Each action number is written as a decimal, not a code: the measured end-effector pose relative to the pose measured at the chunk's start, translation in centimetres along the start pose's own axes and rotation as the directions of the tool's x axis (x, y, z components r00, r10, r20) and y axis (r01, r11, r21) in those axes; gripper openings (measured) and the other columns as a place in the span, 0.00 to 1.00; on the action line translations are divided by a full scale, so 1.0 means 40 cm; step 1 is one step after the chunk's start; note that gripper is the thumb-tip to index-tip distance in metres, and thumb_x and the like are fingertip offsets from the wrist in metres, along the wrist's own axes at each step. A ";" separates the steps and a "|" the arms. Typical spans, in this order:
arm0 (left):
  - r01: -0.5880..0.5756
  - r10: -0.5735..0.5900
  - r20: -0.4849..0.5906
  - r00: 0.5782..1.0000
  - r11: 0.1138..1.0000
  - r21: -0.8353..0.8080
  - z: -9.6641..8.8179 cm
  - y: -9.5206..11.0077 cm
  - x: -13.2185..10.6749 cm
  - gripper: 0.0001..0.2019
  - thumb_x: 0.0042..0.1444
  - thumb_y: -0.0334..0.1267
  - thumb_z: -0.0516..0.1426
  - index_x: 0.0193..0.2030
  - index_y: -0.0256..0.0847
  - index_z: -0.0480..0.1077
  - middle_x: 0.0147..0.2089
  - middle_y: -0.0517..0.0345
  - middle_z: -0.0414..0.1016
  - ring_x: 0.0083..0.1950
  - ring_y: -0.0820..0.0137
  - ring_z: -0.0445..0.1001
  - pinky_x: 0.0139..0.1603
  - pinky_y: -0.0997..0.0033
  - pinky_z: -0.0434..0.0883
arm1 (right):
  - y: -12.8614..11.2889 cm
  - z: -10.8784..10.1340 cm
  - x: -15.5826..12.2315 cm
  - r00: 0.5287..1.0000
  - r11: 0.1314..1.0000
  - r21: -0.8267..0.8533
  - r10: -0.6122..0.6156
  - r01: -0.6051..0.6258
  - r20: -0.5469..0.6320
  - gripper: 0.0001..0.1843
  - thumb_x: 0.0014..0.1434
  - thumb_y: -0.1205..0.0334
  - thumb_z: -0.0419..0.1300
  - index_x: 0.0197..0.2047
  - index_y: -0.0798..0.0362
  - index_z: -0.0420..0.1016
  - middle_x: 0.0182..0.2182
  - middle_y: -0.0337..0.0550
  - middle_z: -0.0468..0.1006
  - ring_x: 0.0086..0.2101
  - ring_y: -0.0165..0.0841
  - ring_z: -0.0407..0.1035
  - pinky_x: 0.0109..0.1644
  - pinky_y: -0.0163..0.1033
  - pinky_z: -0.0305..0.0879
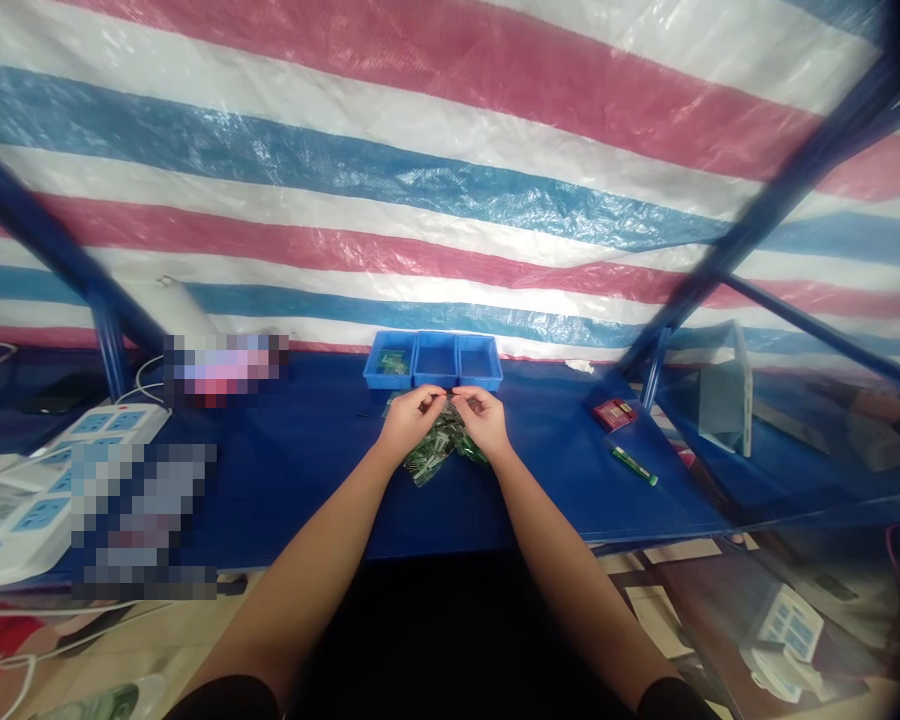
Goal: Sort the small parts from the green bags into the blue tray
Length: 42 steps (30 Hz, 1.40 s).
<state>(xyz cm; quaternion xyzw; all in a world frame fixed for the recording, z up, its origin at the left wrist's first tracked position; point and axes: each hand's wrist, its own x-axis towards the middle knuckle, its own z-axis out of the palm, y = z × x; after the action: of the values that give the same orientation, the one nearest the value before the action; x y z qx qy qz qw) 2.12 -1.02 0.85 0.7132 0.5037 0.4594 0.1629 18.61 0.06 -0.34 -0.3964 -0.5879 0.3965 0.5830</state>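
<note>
Head view, left hand (409, 418) and right hand (484, 420) together, fingertips of both pinching one small part (448, 398), pile of green components (436, 455) just at six o'clock, blue bins (433, 362) at twelve.

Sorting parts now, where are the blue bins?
Head view, centre: blue bins in a row on the blue table, just beyond the left hand and right hand.

View: one head-worn camera, looking forward and down.
Facing: blue bench (307, 470), striped tarp (450, 150) close behind it.
Nearness: left hand (411, 418) and right hand (484, 420) near, mid-frame, on outstretched forearms.
</note>
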 end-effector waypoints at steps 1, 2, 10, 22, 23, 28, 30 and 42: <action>0.000 0.000 -0.002 1.000 1.000 0.000 0.000 0.000 0.000 0.12 0.62 0.46 0.55 0.43 0.43 0.75 0.28 0.63 0.71 0.30 0.74 0.70 0.34 0.75 0.65 | -0.001 0.000 0.000 1.000 1.000 -0.004 0.001 -0.001 0.000 0.16 0.56 0.50 0.64 0.42 0.51 0.79 0.36 0.45 0.81 0.34 0.35 0.74 0.40 0.41 0.73; -0.002 0.002 -0.004 1.000 1.000 0.003 0.000 0.000 0.000 0.12 0.62 0.46 0.55 0.43 0.43 0.75 0.27 0.63 0.71 0.29 0.74 0.70 0.34 0.75 0.66 | -0.003 0.000 -0.001 1.000 1.000 -0.006 0.002 -0.002 0.001 0.16 0.56 0.50 0.63 0.42 0.51 0.79 0.35 0.45 0.81 0.34 0.35 0.74 0.40 0.41 0.73; -0.028 0.029 -0.010 1.000 0.999 0.035 0.000 0.001 0.000 0.13 0.62 0.46 0.54 0.43 0.43 0.76 0.27 0.62 0.73 0.29 0.73 0.70 0.34 0.74 0.66 | -0.004 0.000 -0.002 1.000 1.000 -0.015 0.019 -0.019 0.000 0.17 0.56 0.48 0.63 0.42 0.51 0.79 0.35 0.45 0.81 0.32 0.35 0.74 0.37 0.41 0.73; -0.025 0.025 -0.024 0.999 1.000 0.017 0.007 -0.011 0.001 0.12 0.62 0.45 0.55 0.43 0.42 0.75 0.26 0.63 0.71 0.28 0.75 0.69 0.33 0.75 0.66 | -0.004 -0.002 -0.001 1.000 1.000 -0.011 0.001 -0.001 0.004 0.16 0.56 0.50 0.63 0.42 0.52 0.79 0.35 0.44 0.81 0.30 0.33 0.73 0.37 0.40 0.72; -0.028 0.029 -0.025 0.999 0.999 0.016 0.008 -0.012 0.001 0.12 0.61 0.45 0.55 0.43 0.42 0.75 0.25 0.64 0.70 0.27 0.75 0.69 0.33 0.75 0.66 | -0.004 -0.001 -0.001 1.000 1.000 -0.011 0.005 -0.005 0.002 0.16 0.56 0.50 0.63 0.42 0.52 0.79 0.35 0.44 0.81 0.31 0.34 0.73 0.37 0.40 0.72; -0.031 0.031 -0.007 1.000 1.000 -0.007 0.008 -0.008 -0.001 0.12 0.61 0.45 0.56 0.44 0.42 0.75 0.26 0.63 0.72 0.27 0.74 0.70 0.33 0.75 0.67 | -0.004 0.000 0.000 1.000 1.000 -0.014 -0.002 0.001 -0.027 0.16 0.56 0.49 0.64 0.41 0.51 0.80 0.35 0.45 0.81 0.33 0.35 0.74 0.38 0.41 0.72; -0.020 0.020 -0.008 1.000 1.000 -0.015 0.007 -0.005 -0.002 0.13 0.61 0.46 0.56 0.46 0.43 0.75 0.27 0.63 0.74 0.28 0.74 0.71 0.34 0.75 0.68 | -0.005 0.000 0.000 1.000 1.000 -0.005 -0.009 0.009 -0.024 0.16 0.56 0.49 0.64 0.41 0.51 0.80 0.34 0.45 0.81 0.32 0.35 0.73 0.37 0.40 0.72; -0.073 0.073 -0.043 0.996 0.997 -0.003 0.002 0.008 0.001 0.13 0.61 0.46 0.56 0.43 0.43 0.78 0.37 0.57 0.81 0.34 0.71 0.75 0.39 0.73 0.71 | -0.011 -0.001 0.000 1.000 1.000 -0.005 0.004 -0.004 0.001 0.16 0.56 0.48 0.63 0.41 0.51 0.79 0.32 0.43 0.80 0.28 0.32 0.71 0.34 0.38 0.70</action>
<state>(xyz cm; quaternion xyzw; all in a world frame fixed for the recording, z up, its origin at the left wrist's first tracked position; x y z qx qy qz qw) 2.38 -1.11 1.04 0.7206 0.4796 0.4816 0.1369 18.63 -0.12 0.08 -0.3990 -0.5882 0.3966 0.5810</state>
